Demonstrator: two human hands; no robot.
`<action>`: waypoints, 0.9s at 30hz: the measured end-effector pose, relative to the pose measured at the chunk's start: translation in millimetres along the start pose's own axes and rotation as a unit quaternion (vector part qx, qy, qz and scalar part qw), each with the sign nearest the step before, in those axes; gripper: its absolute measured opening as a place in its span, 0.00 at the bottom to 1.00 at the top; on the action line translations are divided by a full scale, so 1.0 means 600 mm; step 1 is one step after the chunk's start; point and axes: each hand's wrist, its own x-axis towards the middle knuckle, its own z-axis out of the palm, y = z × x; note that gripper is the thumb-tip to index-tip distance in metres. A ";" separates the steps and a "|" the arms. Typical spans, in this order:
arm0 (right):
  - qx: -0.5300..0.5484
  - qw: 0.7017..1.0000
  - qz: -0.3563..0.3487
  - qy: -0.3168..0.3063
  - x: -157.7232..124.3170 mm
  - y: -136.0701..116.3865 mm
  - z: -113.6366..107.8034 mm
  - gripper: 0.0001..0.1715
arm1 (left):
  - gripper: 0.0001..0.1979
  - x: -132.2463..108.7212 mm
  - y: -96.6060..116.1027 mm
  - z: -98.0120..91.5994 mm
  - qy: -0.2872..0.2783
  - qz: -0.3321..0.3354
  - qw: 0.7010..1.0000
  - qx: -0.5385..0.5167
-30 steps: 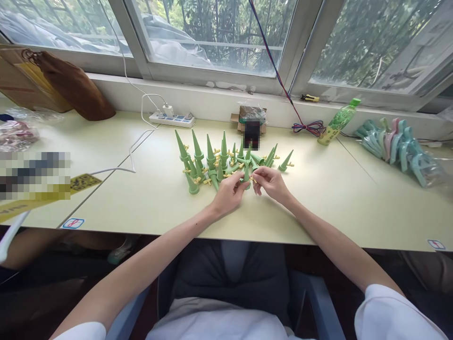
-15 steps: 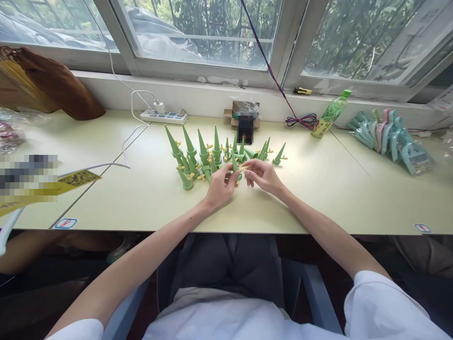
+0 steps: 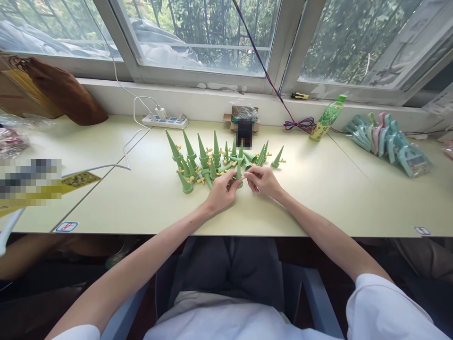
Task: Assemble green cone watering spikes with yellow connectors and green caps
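Note:
My left hand (image 3: 223, 191) is closed around a green watering spike (image 3: 238, 171), which it holds point up just above the table. My right hand (image 3: 264, 181) pinches at the small yellow valve (image 3: 243, 178) on the spike's side; the fingertips hide most of it. Behind both hands several more green watering spikes (image 3: 215, 146) with yellow valves stand upright in a cluster, and some lie on their sides. A lone spike (image 3: 277, 158) leans at the cluster's right end.
Along the back of the table (image 3: 318, 203) are a power strip (image 3: 165, 122), a small open box (image 3: 231, 119), coiled cable (image 3: 300, 124), a green drink bottle (image 3: 327, 118) and bagged teal clips (image 3: 392, 139). A yellow cutter (image 3: 299, 96) lies on the sill. A brown pouch (image 3: 67, 92) sits left.
The view has tilted slightly, so the table sits a little lower. My hands still hold the same spike, now with the right hand's fingers more tightly bunched at its valve.

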 end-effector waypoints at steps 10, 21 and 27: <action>-0.065 0.998 0.005 -0.005 -0.003 0.002 0.001 0.26 | 0.08 -0.006 -0.004 0.004 0.010 0.034 0.999 0.032; -0.090 0.996 0.002 -0.007 -0.006 -0.003 0.016 0.28 | 0.06 -0.018 0.000 -0.003 -0.029 0.051 0.997 0.057; -0.066 0.998 0.019 -0.016 -0.008 0.005 0.023 0.27 | 0.09 -0.022 0.010 -0.008 -0.047 0.085 0.994 0.050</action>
